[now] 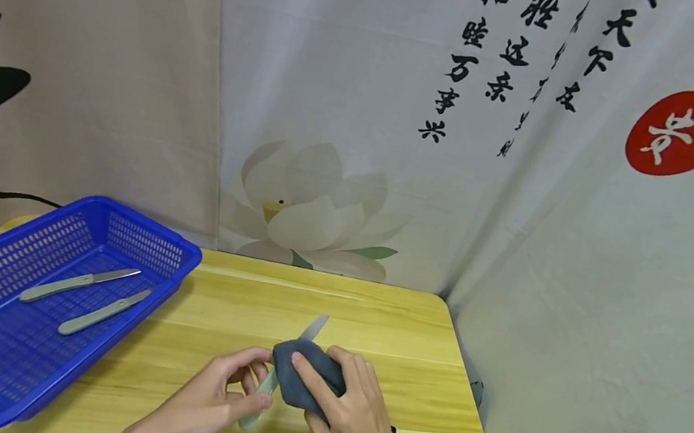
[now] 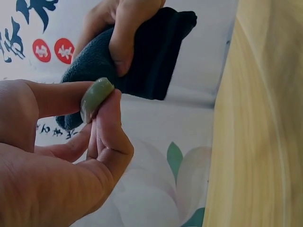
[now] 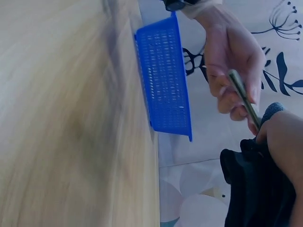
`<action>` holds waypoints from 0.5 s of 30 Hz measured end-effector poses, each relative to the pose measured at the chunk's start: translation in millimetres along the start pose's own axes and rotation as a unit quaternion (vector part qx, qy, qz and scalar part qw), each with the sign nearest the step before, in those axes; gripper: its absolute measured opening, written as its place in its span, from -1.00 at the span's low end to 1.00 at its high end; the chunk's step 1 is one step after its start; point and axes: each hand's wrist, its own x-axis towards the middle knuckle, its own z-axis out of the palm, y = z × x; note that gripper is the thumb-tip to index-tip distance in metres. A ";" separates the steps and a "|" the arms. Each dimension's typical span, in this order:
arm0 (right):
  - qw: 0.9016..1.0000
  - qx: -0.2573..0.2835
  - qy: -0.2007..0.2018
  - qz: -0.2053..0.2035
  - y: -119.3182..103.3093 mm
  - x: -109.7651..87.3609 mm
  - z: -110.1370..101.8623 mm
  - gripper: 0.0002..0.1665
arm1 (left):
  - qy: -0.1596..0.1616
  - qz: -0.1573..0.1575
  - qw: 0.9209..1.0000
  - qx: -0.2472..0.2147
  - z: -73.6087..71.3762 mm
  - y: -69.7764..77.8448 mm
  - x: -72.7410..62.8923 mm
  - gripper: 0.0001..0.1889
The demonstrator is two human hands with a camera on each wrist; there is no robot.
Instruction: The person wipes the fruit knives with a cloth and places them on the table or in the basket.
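Note:
My left hand (image 1: 217, 393) pinches the pale green handle of a knife (image 1: 267, 386) between thumb and fingers, near the front of the table. The blade points away from me, its tip showing beyond a folded dark blue-grey cloth (image 1: 298, 371). With my right hand (image 1: 356, 415) I grip that cloth, which is wrapped over the middle of the knife. In the left wrist view the handle end (image 2: 97, 97) sits between thumb and fingertips, with the cloth (image 2: 156, 56) behind it. The right wrist view shows the handle (image 3: 244, 94) running into the cloth (image 3: 251, 184).
A blue plastic basket (image 1: 132, 239) stands at the left of the wooden table (image 1: 397, 330). Inside lie two knives with pale green handles, one farther back (image 1: 60, 285) and one nearer (image 1: 99, 316). Printed cloth hangings (image 1: 352, 96) rise behind the table and along its right side.

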 end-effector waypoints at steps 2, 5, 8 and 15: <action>1.000 -0.008 -0.007 -0.005 -2.4 -0.5 0.9 -0.40 | 0.001 -0.001 1.000 0.008 -0.2 0.5 0.0 -0.53; 1.000 -0.015 -0.012 -0.003 -2.8 -1.0 1.7 -0.39 | 0.000 0.004 1.000 0.014 -0.7 0.2 -0.4 -0.56; 1.000 -0.021 -0.008 -0.003 -1.0 -1.1 2.2 -0.40 | -0.002 0.008 1.000 0.014 -1.2 -0.5 -1.1 -0.57; 1.000 -0.028 0.008 0.008 5.5 -0.1 1.4 -0.35 | -0.018 0.024 1.000 0.006 -2.6 -3.3 -3.7 -0.52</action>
